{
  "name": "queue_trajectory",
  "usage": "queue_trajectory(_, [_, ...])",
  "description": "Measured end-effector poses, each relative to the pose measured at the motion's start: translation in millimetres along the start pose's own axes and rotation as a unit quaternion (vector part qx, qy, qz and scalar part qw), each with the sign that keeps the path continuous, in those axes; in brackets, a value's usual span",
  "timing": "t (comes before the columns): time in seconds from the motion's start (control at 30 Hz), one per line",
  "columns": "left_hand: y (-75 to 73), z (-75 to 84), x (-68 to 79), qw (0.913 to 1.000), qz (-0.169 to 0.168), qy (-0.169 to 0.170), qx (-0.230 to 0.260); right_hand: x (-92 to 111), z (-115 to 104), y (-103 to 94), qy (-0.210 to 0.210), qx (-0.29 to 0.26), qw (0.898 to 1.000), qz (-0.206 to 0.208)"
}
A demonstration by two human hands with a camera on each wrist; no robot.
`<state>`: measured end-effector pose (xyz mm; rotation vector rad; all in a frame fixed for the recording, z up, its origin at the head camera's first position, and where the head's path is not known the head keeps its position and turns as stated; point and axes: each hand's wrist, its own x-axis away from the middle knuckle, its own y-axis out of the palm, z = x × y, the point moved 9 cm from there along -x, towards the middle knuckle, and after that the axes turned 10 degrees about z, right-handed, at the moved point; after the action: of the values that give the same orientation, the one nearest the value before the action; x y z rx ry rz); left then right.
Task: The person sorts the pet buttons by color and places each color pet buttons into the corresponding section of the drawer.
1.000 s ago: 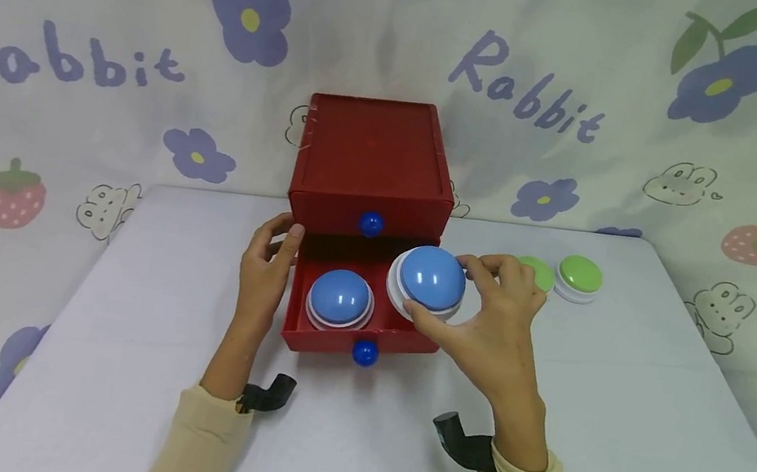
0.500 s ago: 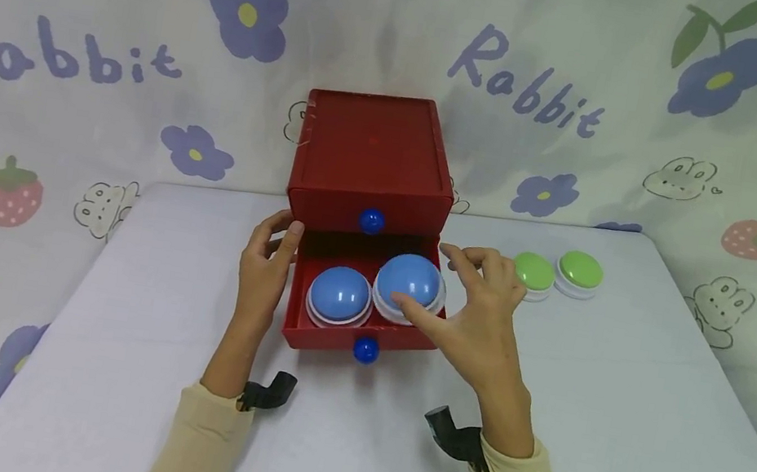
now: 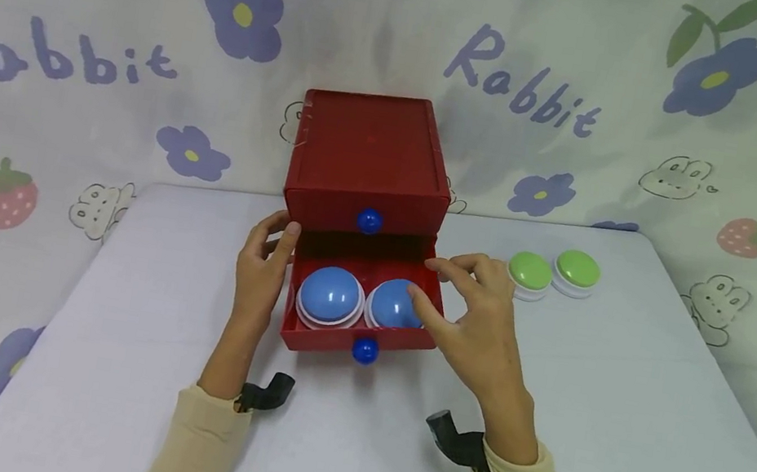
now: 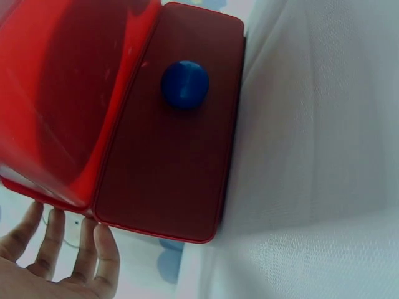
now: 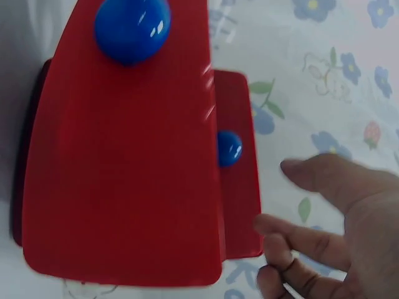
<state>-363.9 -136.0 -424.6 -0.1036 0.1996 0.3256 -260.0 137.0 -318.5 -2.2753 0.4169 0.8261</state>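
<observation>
"Cream sleeves reach in from the near edge over a white table. What lies closest beyond them?"

"At six o'clock, a blue knob on the front of a red drawer, which stands open. Inside, side by side behind its front wall, sit two domed buttons on white bases: the left blue button towards eight, the right blue button towards four."

"And the hands?"

"The left hand is at nine o'clock, fingers loosely bent, fingertips at the red edge where drawer meets cabinet. The right hand is at three, thumb and fingers spread apart — not clasping anything. Its thumb crosses in front of the right blue button; I can't tell whether they touch."

"Farther back?"

"At twelve, the red cabinet with its own upper knob. Around two o'clock, two green buttons stand near each other, a nearer one and a farther one. Behind everything hangs a flowered backdrop."

"Which step is this?"

"My reading: seating the right blue button in the drawer. The next move would call for lifting the right hand clear without nudging either dome — the left hand steadying the cabinet."
</observation>
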Motion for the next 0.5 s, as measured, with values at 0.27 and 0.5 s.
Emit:
queue_trajectory(0.27, [-0.3,-0.1,-0.7,1.0000,-0.006,0.008,-0.001,22.5,-22.7,6.4,-0.009,-0.060,0.997,-0.041])
queue_trajectory(0.5, [-1.9,0.6,-0.4,1.0000,-0.003,0.006,-0.001,46.8,-43.1,28.3,-0.024,-0.057,0.994,-0.087])
